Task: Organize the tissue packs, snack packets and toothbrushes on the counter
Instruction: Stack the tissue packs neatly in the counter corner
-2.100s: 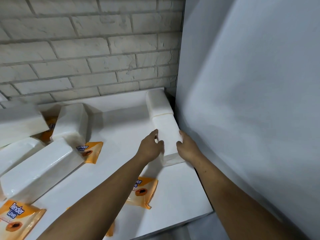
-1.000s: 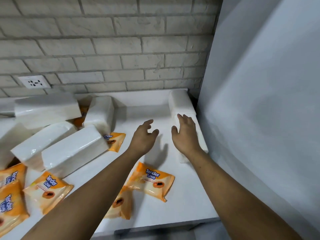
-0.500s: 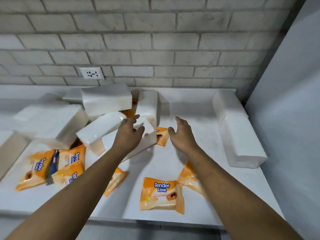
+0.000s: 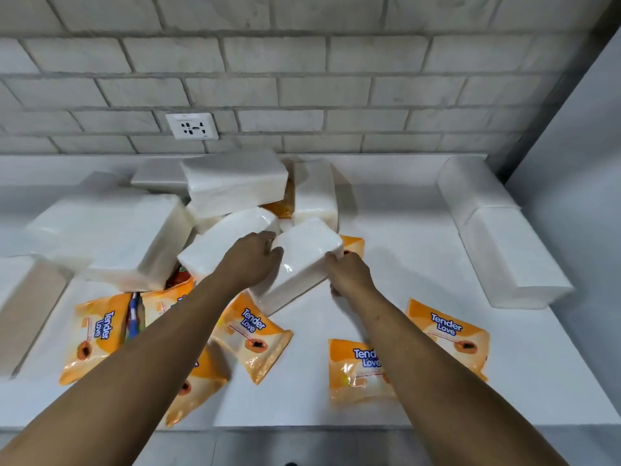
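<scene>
At the front edge of the white counter (image 4: 302, 408), orange snack packets (image 4: 361, 368) lying flat on both sides of the two forearms, a few partly hidden under the left one. Wedged between two packets on the left, a blue toothbrush (image 4: 134, 317), mostly covered.

Further in, at the middle of the counter, left hand (image 4: 250, 260) and right hand (image 4: 347, 274) clamped on one tissue pack (image 4: 302, 260) from either side. Left fingers curled over its upper left edge, right fingers wrapped round its right corner, thumb below. Pack tilted, near end down against a snack packet, far end close to the heap.

Behind and to the left, a loose heap of tissue packs (image 4: 232, 183), leaning at all angles over more orange packets. Well apart on the right, a row of two tissue packs (image 4: 510, 260) end to end, flat along the side wall (image 4: 578, 163).

At the very back, a brick wall (image 4: 302, 62) with a white socket (image 4: 191, 126).
</scene>
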Demonstrator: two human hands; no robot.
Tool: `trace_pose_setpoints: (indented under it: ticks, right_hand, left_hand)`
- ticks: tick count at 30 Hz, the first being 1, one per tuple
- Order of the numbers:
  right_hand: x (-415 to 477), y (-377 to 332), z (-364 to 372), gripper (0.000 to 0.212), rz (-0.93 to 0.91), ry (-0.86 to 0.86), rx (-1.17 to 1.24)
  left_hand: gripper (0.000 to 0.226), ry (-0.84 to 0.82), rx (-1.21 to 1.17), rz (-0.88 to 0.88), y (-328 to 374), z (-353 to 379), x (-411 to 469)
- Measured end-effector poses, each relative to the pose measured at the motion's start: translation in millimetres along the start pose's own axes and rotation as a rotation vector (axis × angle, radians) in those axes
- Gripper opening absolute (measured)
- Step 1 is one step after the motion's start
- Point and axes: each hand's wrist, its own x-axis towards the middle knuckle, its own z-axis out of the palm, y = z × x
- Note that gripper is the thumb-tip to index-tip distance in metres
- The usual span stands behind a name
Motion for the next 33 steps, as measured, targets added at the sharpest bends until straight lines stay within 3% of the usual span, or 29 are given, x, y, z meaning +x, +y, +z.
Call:
trace_pose_setpoints:
  ticks: [2,4,9,15,22,28,33]
  right_hand:
    - [-5.8,-1.9,4.3,0.038,0.134,-0.075,0.142]
    - [-8.5,-0.3,11.6,0.048,0.215,-0.134,0.218]
    - [-10.8,0.5,25.9,0.059,0.213,-0.220,0.331]
    - [-18.6,-8.6,17.7,0.037,0.144,-0.139,0.330]
    - [-33.3,-14.2,-20.0,0.045,0.020,-0.071,0.307]
    - [-47.3,-1.8,-79.5,0.043,-0.015,0.002,0.332]
    - [-64.0,27.8,-140.1,0.042,-0.051,0.063,0.246]
  left_hand:
    - [0.047,-0.043,0.035,0.013,-0.3,-1.2,3.2]
    - [0.049,-0.093,0.043,0.010,-0.3,-1.7,6.7]
    - [0.047,-0.132,-0.024,0.027,1.6,-2.9,12.5]
    - [0.049,-0.103,-0.080,0.030,17.5,-6.7,6.8]
    - [0.037,-0.048,-0.196,0.008,51.5,-8.6,-2.9]
    - [0.063,-0.063,-0.381,0.054,102.2,2.8,-26.1]
    - [0.054,-0.133,-0.499,0.069,159.5,33.2,-55.3]
